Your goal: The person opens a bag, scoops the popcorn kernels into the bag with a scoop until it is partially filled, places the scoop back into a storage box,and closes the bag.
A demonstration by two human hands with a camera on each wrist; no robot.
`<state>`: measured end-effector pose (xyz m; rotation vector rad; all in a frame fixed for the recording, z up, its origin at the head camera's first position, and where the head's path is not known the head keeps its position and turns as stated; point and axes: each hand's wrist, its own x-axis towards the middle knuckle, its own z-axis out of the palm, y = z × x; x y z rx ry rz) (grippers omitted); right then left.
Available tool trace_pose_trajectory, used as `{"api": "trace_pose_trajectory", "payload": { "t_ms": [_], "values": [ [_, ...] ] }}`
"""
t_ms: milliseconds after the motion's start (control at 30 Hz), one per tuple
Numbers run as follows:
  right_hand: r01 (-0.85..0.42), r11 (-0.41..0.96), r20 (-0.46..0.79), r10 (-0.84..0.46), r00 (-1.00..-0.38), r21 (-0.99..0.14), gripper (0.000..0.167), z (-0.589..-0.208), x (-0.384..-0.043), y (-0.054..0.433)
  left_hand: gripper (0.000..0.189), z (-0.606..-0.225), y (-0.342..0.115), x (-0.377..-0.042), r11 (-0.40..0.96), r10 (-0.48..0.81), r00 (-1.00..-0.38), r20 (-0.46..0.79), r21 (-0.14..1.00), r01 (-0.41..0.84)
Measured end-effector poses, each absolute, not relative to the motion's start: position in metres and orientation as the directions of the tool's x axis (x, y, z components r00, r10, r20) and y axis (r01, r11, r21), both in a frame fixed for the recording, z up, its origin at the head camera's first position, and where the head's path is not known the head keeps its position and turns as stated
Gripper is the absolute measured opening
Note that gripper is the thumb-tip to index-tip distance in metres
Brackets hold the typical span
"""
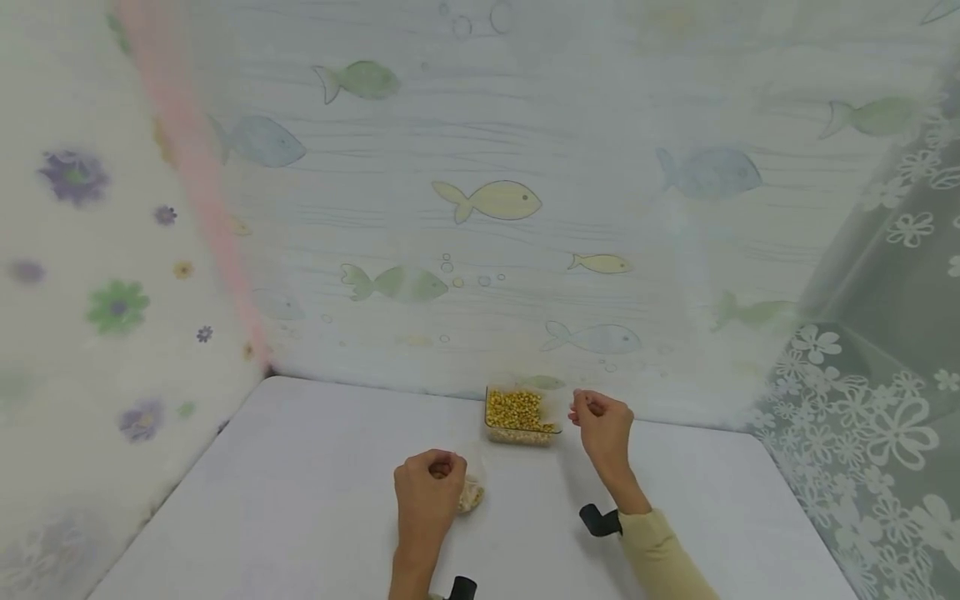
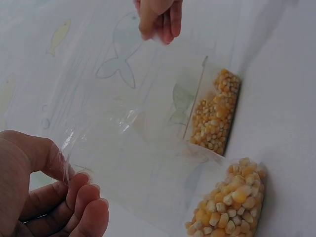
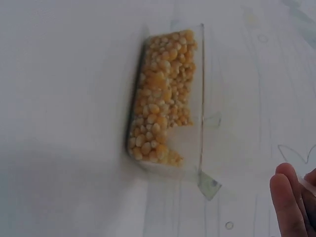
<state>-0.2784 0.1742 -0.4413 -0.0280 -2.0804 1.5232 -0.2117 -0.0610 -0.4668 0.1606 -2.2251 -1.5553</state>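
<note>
Container at the rear of the surface, bag before it, a grip on either side.
The surface meets a rear sheet behind, with a side sheet to its left and a curtain to its right. Near the rear edge, right of the middle, stands the container with kernels in it. The person's left grip is nearer the front and left of the container, with the bag between its fingers; the bag's bottom, with more kernels in it, lies just right of that grip and before the container. The right grip is just right of the container, around a thin item, mostly hidden.
</note>
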Motion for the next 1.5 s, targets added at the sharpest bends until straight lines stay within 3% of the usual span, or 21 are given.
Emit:
{"api": "trace_pose_trajectory", "payload": {
  "t_ms": [133, 367, 633, 933, 1367, 1500],
  "values": [
    [-0.278, 0.327, 0.381, 0.315, -0.869, -0.903, 0.018, -0.452, -0.286, 0.177, 0.012, -0.467, -0.061, -0.211, 0.363, -0.331, -0.908, 0.255, 0.923, 0.127],
    [-0.120, 0.144, 0.164, 0.347, -0.924, -0.982, 0.030, -0.480, -0.305, 0.191, 0.011, -0.465, -0.061, -0.211, 0.370, -0.324, -0.907, 0.268, 0.918, 0.139],
    [0.012, -0.008, -0.014, 0.347, -0.938, -1.000, 0.038, -0.496, -0.313, 0.194, 0.010, -0.464, -0.061, -0.210, 0.368, -0.319, -0.913, 0.253, 0.921, 0.127],
    [-0.009, -0.158, -0.057, 0.408, -0.911, -0.987, 0.038, -0.501, -0.311, 0.191, 0.011, -0.464, -0.062, -0.211, 0.372, -0.327, -0.911, 0.252, 0.920, 0.121],
    [0.059, -0.372, -0.209, 0.378, -0.902, -0.926, 0.046, -0.505, -0.307, 0.192, 0.012, -0.462, -0.062, -0.209, 0.376, -0.326, -0.909, 0.261, 0.918, 0.128],
    [0.088, -0.414, -0.250, 0.355, -0.901, -0.906, 0.038, -0.506, -0.308, 0.192, 0.012, -0.462, -0.062, -0.210, 0.379, -0.327, -0.905, 0.272, 0.915, 0.139]
  ]
}}
